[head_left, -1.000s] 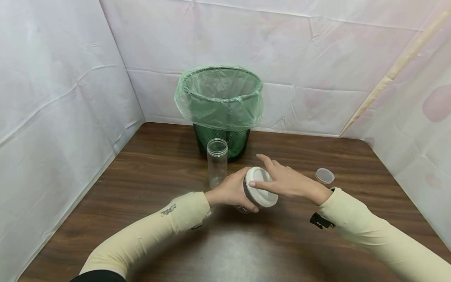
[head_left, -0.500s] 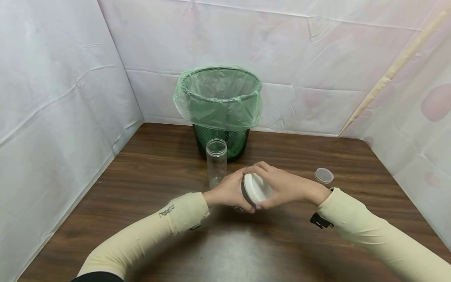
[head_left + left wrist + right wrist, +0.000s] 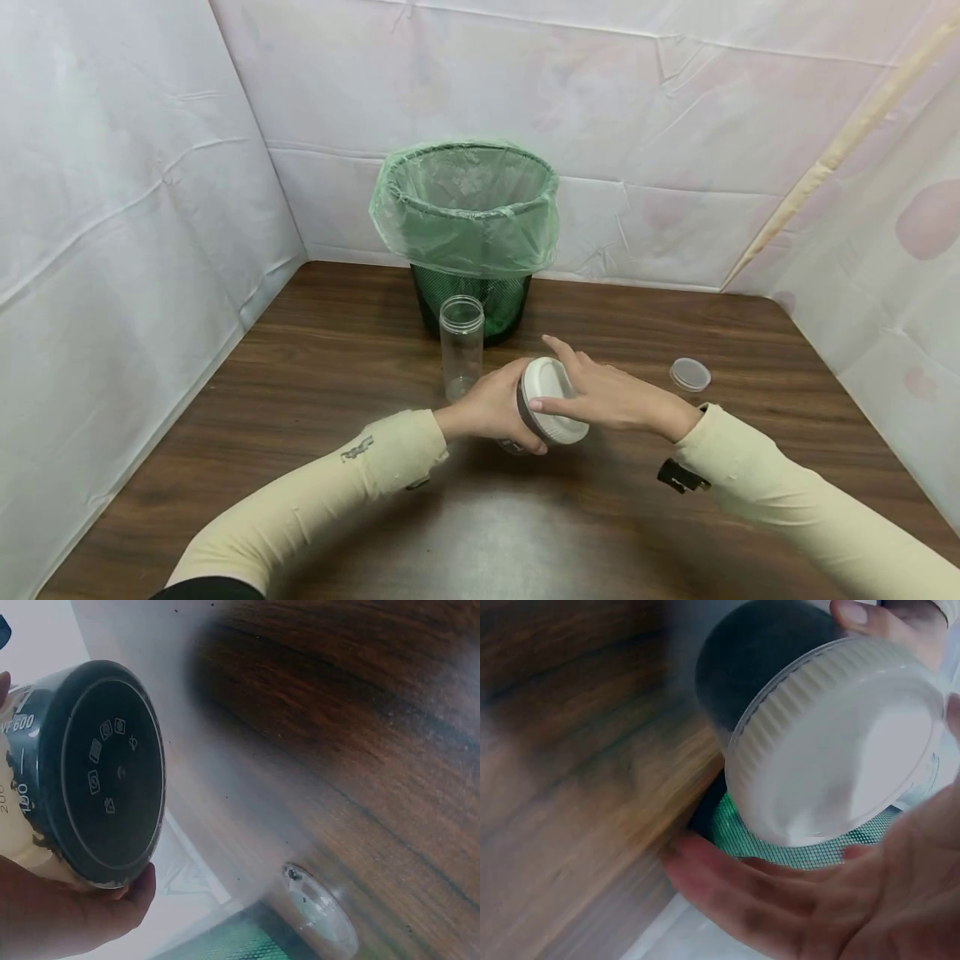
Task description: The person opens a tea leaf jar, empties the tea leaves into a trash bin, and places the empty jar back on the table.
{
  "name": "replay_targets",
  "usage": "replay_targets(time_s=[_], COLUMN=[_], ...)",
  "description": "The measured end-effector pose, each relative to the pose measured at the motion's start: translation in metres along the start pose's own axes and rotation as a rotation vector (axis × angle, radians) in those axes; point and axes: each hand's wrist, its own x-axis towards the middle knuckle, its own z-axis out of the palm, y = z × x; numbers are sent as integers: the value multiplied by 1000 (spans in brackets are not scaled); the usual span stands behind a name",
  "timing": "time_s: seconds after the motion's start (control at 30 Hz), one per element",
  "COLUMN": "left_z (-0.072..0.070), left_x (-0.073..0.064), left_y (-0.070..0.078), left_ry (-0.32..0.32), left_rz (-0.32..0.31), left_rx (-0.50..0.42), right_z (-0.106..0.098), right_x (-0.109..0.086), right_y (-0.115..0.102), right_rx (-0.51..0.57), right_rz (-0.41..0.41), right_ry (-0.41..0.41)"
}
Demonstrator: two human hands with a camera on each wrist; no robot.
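My left hand grips a tilted jar, whose dark round base bears small printed symbols and whose side has measuring marks. Its white ridged lid faces up and to the right. Around that lid my right hand is spread, the thumb lying over its face in the head view. In the right wrist view the long fingers are extended, apart from the lid's rim. Just behind my left hand a clear, lidless plastic bottle stands upright on the table.
A mesh bin with a green plastic liner stands behind the clear bottle. A small clear round cap lies on the wooden table at the right. White sheeting surrounds the table's back and sides.
The right hand closed round the lid half a second ago and has since spread its fingers off it, back to much the earlier pose. The left hand and jar have barely moved.
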Motion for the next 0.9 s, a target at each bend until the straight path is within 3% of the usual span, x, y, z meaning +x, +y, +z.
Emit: replay_targets(time_s=[0.1, 0.2, 0.33, 0.5, 0.6, 0.67, 0.7, 0.8, 0.9], left_z=[0, 0, -1, -2, -2, -2, -2, -1, -1], left_x=[-1, -1, -2, -1, -1, -2, -1, -1, 1], left_y=[2, 3, 3, 3, 3, 3, 3, 3, 3], left_ry=[-6, -14, -21, -20, -22, -22, -24, -24, -24], left_rz=[3, 3, 7, -6, -19, -17, -14, 4, 20], left_rx=[10, 19, 26, 40, 38, 24, 13, -3, -1], right_z=[-1, 0, 2, 4, 4, 4, 3, 2, 1], right_x=[-1, -1, 0, 2, 1, 1, 0, -3, -6], right_y=[-2, -1, 3, 10, 13, 13, 13, 9, 5], right_rx=[6, 28, -10, -179, -245, -192, -154, -56, -66], right_rz=[88, 32, -167, -455, -536, -505, -452, -218, -24], right_ry=[-65, -77, -12, 75, 91, 79, 70, 66, 52])
